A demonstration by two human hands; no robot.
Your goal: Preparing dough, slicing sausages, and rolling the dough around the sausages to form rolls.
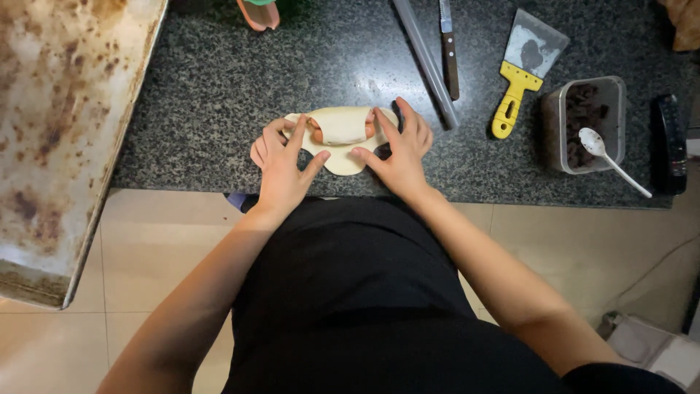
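Observation:
A flat oval of pale dough (340,157) lies on the dark speckled counter (219,80) near its front edge. Its far part is folded over a sausage (315,133), whose ends stick out at both sides. My left hand (281,164) rests on the dough's left side, fingers spread, fingertips at the sausage's left end. My right hand (399,146) presses the right side, with its fingers at the roll's right end and its thumb on the flat dough.
A large stained baking tray (58,131) overhangs the counter at the left. Behind the dough lie a long grey bar (426,62) and a wooden-handled knife (449,51). To the right are a yellow-handled scraper (521,73), a clear tub of dark pieces (583,120) with a white spoon (609,157), and a black object (671,142).

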